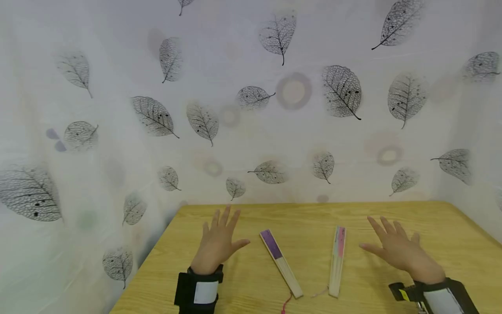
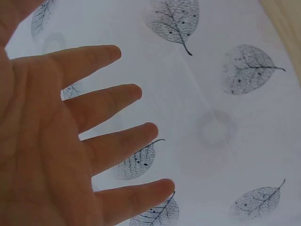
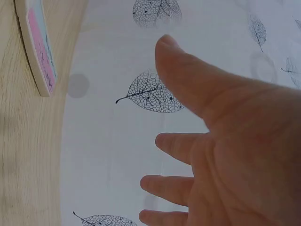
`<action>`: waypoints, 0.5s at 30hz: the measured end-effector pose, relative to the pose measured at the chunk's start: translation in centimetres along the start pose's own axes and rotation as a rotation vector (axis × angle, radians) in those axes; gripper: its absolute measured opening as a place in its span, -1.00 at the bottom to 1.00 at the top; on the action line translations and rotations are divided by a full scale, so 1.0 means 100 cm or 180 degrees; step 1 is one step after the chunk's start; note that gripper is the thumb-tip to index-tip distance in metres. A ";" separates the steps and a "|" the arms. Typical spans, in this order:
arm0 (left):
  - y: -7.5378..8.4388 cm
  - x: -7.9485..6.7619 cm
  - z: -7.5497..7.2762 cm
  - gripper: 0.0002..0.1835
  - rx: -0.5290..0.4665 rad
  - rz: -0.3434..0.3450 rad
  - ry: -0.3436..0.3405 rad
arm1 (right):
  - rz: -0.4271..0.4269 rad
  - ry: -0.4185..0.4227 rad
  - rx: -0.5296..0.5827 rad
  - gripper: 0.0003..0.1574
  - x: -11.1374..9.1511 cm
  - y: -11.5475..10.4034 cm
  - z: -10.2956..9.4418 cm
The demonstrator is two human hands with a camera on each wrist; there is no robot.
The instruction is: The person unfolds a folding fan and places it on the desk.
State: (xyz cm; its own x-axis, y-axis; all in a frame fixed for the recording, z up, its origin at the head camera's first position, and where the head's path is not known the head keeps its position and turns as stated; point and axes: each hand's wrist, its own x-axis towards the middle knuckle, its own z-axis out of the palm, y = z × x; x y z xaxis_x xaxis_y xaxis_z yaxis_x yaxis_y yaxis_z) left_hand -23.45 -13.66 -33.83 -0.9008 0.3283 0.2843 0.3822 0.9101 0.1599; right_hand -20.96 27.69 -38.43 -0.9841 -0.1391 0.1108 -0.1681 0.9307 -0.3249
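Two folded hand fans lie apart on the wooden table, both with pale ribs. The purple-topped fan [image 1: 281,262] slants, its red tassel cord [image 1: 287,303] trailing toward the near edge of the head view. Further right, the fan with a pink and pale blue top [image 1: 337,261] lies nearly straight, and a pale cord [image 1: 319,293] comes off its lower end. My left hand [image 1: 217,244], fingers spread, is held left of the purple fan and touches nothing. To the right of the pink fan, my right hand [image 1: 401,248] is likewise spread, with nothing in it.
The wooden table [image 1: 235,218] reaches back to a white curtain [image 1: 251,131] printed with dark leaves, which also hangs at both sides. Black straps sit round the left wrist [image 1: 198,290] and the right wrist [image 1: 439,296].
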 end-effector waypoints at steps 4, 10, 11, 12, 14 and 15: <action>0.006 -0.004 -0.008 -0.23 -0.0030 0.0281 0.0145 | -0.0017 0.0085 -0.0227 0.07 0.004 -0.011 0.005; 0.016 -0.012 -0.016 -0.34 -0.0209 0.0563 0.0173 | 0.0145 0.0292 -0.0510 -0.11 0.013 -0.038 0.019; 0.018 -0.013 -0.018 -0.35 -0.0215 0.0589 0.0145 | 0.0232 0.0254 -0.0459 -0.17 0.015 -0.043 0.023; 0.019 -0.014 -0.019 -0.35 -0.0210 0.0605 0.0115 | 0.0320 0.0192 -0.0398 -0.24 0.016 -0.048 0.027; 0.022 -0.016 -0.021 -0.35 -0.0214 0.0626 0.0045 | 0.0474 0.0038 -0.0272 -0.34 0.017 -0.057 0.035; 0.023 -0.017 -0.022 -0.35 -0.0217 0.0624 0.0011 | 0.0545 -0.0043 -0.0204 -0.38 0.016 -0.061 0.039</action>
State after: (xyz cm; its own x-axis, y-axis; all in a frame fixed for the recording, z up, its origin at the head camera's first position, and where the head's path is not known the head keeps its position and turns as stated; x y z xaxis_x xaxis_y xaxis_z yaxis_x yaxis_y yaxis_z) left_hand -20.57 -12.69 -31.82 -0.8072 0.4964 0.3194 0.5632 0.8097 0.1648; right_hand -21.75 20.45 -39.94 -0.9987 0.0191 0.0463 0.0055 0.9607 -0.2774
